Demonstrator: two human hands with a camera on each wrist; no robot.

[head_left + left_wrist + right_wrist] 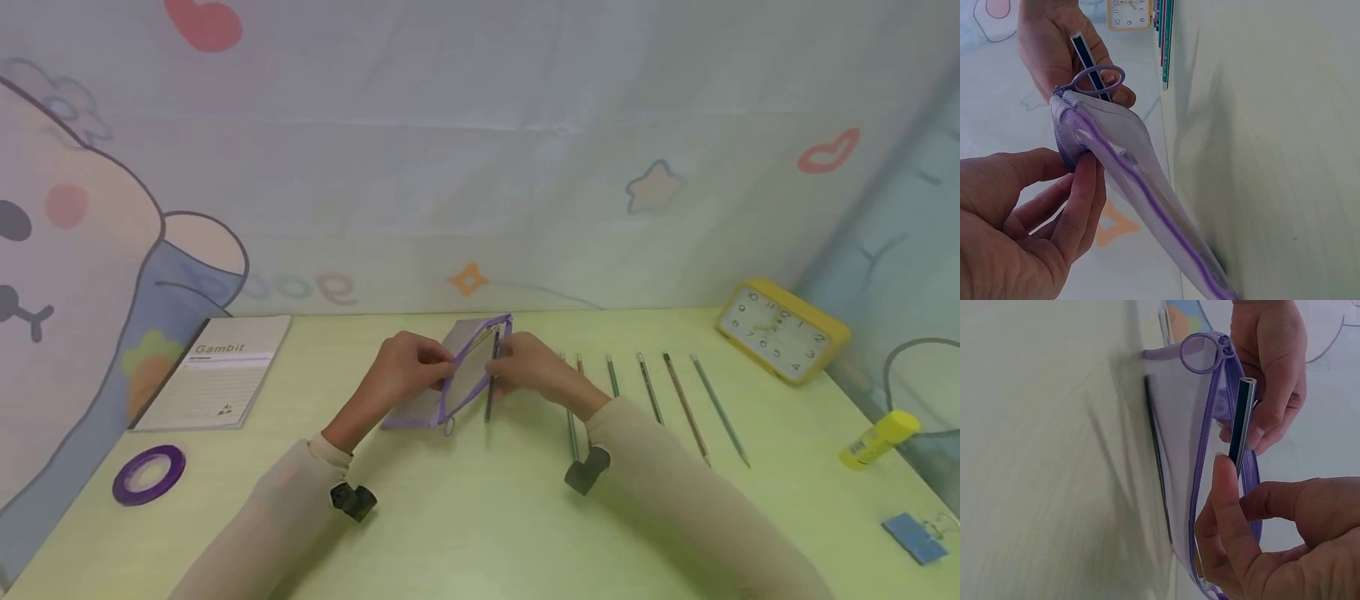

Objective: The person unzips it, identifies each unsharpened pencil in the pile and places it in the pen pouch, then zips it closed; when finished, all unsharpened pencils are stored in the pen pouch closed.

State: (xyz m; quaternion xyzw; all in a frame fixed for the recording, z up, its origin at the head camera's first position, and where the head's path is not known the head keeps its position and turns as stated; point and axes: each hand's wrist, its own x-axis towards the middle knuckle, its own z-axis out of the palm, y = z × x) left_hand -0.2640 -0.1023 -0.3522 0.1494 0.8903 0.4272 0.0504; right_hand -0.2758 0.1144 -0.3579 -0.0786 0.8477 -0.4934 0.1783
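Observation:
A see-through mesh pencil pouch with purple zip edging stands tilted on the table, its zip side open toward the right. The left hand pinches the pouch's near edge between thumb and fingers. At the pouch's mouth, the right hand pinches a dark pencil with a silver stripe. That pencil is steeply tilted, its lower end sticking out below the fingers; the far end is hard to make out. A purple ring pull hangs at the zip's end. A dark line runs along the pouch's lower side.
Several pencils lie in a row under and beyond the right forearm. A yellow clock, a glue stick and a blue binder clip are on the right. A notebook and purple tape roll lie left.

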